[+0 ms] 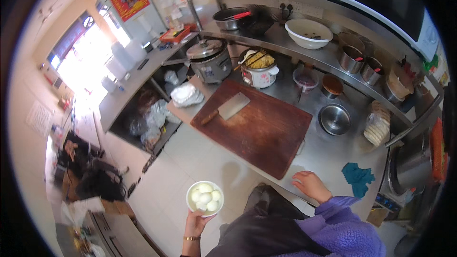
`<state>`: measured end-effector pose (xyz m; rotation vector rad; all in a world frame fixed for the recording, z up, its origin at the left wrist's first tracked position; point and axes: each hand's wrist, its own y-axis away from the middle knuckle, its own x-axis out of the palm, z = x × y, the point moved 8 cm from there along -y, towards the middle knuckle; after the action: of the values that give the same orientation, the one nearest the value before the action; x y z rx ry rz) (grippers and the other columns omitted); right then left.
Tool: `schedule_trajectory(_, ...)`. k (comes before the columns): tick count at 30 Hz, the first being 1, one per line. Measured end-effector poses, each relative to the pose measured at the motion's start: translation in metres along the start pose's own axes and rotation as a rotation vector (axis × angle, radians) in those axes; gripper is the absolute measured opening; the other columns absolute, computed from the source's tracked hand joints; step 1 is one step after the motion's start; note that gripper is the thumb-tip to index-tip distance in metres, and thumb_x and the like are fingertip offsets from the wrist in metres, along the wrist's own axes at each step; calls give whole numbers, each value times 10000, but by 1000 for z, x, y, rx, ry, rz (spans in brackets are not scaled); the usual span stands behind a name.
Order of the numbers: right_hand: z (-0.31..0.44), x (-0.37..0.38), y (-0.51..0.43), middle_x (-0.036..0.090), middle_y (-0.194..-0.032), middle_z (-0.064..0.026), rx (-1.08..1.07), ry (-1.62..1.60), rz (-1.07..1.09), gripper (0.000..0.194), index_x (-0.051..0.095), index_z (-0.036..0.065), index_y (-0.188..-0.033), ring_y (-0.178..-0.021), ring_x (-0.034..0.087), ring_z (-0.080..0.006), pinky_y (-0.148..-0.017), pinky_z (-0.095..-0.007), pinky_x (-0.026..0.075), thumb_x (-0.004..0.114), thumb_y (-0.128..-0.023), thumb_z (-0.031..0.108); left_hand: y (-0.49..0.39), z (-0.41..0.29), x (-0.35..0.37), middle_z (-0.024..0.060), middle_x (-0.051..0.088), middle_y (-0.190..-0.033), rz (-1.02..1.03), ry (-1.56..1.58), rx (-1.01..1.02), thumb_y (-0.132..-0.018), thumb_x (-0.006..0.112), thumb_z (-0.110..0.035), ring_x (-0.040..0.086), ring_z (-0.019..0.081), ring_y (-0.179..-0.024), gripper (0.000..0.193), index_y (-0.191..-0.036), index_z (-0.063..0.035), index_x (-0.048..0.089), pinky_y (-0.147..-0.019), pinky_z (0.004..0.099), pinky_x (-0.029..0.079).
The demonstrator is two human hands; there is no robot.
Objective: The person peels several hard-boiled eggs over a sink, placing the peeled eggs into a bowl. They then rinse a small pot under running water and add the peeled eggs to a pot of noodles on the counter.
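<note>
My left hand (200, 220) grips a white bowl (188, 205) from its near side, thumb at the rim, above the tiled floor. Several peeled, boiled-looking eggs (205, 197) fill it, and liquid around them is hard to make out. My right hand (310, 185) hovers by the front edge of the steel counter (321, 153), fingers loosely bent around nothing. Just beyond it lies a thick wooden cutting board (264, 135). On the board rests a cleaver (234, 106), its wooden handle towards the left. To the right of this hand is a crumpled teal cloth (358, 178).
Behind the board stand a grey cooker (211, 65) and a small white cooker (260, 77) heaped with yellow food. A steel bowl (335, 119) and bagged flatbreads (377, 128) sit at right. A raised shelf (264, 39) carries pans and a white basin (309, 34).
</note>
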<state>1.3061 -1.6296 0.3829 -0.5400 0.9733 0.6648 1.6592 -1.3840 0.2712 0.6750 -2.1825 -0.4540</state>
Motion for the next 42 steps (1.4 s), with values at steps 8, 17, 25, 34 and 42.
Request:
schedule_trajectory(8,-27,-2,-155,685,-1079,-128,143,31,-81,181,697,55,-1011,-1010,641,-318,-871,-422,519,662,-883,179,-219,-24,106,196,491,-1419,290,-120,-305,-832,571,10,552,387,-1239,662,-1459,-30,364,-1026,528,498)
schedule_trajectory(17,-37,-21,-231,678,-1151,-160,419,108,-226,181,691,27,-1039,-1039,632,-354,-915,-434,511,673,-876,104,-386,-2,209,159,523,-1379,714,-526,-319,-872,532,5,587,326,-1215,598,-1450,-48,387,-908,458,591)
schedule_trajectory(25,-24,13,-241,682,-1122,-160,801,40,-400,212,693,21,-1044,-1035,641,-359,-883,-432,528,695,-832,14,-457,-40,248,90,652,-1141,725,-757,-611,-977,616,-146,685,193,-977,358,-1308,-43,529,-773,340,607)
schedule_trajectory(34,-47,-22,-463,618,-1135,-103,314,234,-404,343,652,83,-1132,-1047,626,-314,-888,-391,528,606,-797,28,-571,-173,363,152,677,-1128,667,-441,-319,-1020,535,-263,662,246,-1031,312,-1230,-34,508,-849,349,539)
schedule_trajectory(42,-87,-7,-572,547,-1027,-87,124,397,-367,297,631,158,-1100,-940,599,-284,-777,-385,515,631,-808,107,-576,-205,393,65,695,-1052,689,-778,-118,-1022,529,-270,671,159,-925,296,-1174,-34,622,-758,270,517)
